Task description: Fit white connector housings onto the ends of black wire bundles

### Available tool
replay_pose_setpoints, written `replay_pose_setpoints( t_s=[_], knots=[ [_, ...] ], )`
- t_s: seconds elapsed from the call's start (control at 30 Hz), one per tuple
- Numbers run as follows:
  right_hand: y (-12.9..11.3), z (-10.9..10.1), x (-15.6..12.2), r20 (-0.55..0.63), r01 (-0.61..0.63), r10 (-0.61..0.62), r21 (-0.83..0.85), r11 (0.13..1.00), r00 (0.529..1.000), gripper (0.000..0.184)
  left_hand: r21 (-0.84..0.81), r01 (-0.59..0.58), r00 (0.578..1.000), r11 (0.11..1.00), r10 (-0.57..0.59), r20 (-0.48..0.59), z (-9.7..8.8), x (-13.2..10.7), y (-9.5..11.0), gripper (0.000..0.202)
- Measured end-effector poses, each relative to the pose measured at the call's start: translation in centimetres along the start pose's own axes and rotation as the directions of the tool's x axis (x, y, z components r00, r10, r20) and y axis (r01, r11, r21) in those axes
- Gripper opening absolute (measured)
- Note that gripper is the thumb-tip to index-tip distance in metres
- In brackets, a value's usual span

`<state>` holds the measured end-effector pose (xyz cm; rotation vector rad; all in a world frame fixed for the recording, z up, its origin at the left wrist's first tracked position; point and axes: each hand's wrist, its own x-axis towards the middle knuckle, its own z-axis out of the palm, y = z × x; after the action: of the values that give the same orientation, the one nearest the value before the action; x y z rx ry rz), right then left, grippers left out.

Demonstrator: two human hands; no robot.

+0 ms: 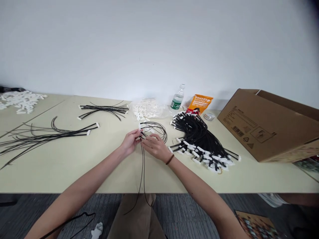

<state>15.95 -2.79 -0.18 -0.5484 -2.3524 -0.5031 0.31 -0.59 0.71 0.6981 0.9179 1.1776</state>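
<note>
"Where are the thin black wires (165, 132) sitting?"

"They're looping over the middle of the desk (112, 139), two ends dangling past its front edge. The left fingers (136, 132) are pinching them beside a white connector (140, 126); the right fingers (149, 142) are bunching narrowly on the strands, partly hiding the loop."

"And around?"

"A black cable heap (203, 132) is lying rightward, a crinkled clear bag (159, 111) behind, a cardboard box (264, 122) beyond."

The room is closed off by a plain, pale wall (112, 49). Against it a long cream counter (99, 172) is set, its top crossed by a seam (32, 119) at left. Below, the floor (181, 215) is striped in grey.
</note>
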Motion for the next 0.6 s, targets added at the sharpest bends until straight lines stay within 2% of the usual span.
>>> replay_pose_setpoints(
  t_s=[0.1,0.17,0.2,0.23,0.3,0.37,0.43,0.5,0.53,0.57,0.6],
  knots=[
    [-0.2,0.0,0.3,-0.072,-0.102,0.116,0.165,0.981,0.991,0.018,-0.006,0.000,1.000,1.000,0.000,0.009,0.0,0.1,-0.1,0.019],
    [-0.6,-0.2,0.7,-0.113,-0.225,0.283,0.364,0.904,0.953,0.017,-0.014,-0.002,1.000,1.000,0.002,0.008,-0.1,0.1,-0.1,0.019],
    [-0.8,-0.3,0.9,-0.111,-0.293,0.386,0.473,0.831,0.916,0.016,-0.018,-0.005,1.000,1.000,0.005,0.003,-0.1,0.2,-0.1,0.018],
    [-0.9,-0.5,1.1,-0.089,-0.355,0.489,0.577,0.735,0.868,0.015,-0.021,-0.006,1.000,1.000,0.006,-0.003,-0.1,0.2,-0.1,0.017],
    [-0.7,-0.9,1.4,-0.033,-0.430,0.680,0.752,0.499,0.732,0.016,-0.018,-0.011,1.000,1.000,0.011,-0.018,0.0,0.3,0.0,0.015],
    [0.1,-1.4,1.5,0.007,-0.410,0.823,0.869,0.276,0.568,0.018,-0.007,-0.016,1.000,1.000,0.016,-0.025,0.0,0.3,0.1,0.014],
    [1.3,-2.0,1.3,0.012,-0.343,0.910,0.928,0.144,0.416,0.021,0.001,-0.017,0.999,1.000,0.017,-0.029,0.0,0.2,0.1,0.014],
    [2.6,-2.6,1.0,-0.008,-0.326,0.949,0.938,0.117,0.316,0.024,0.003,-0.015,1.000,1.000,0.015,-0.028,0.0,0.2,0.2,0.014],
    [3.1,-2.9,0.8,-0.039,-0.344,0.959,0.929,0.138,0.280,0.026,0.003,-0.014,1.000,1.000,0.014,-0.027,0.0,0.2,0.2,0.014],
    [3.4,-3.1,0.6,-0.083,-0.381,0.960,0.906,0.185,0.267,0.029,0.002,-0.014,1.000,1.000,0.014,-0.027,0.0,0.2,0.1,0.014],
    [3.6,-3.3,0.5,-0.139,-0.431,0.950,0.866,0.254,0.281,0.030,0.000,-0.014,0.999,1.000,0.014,-0.029,0.0,0.2,0.1,0.014]
  ],
)
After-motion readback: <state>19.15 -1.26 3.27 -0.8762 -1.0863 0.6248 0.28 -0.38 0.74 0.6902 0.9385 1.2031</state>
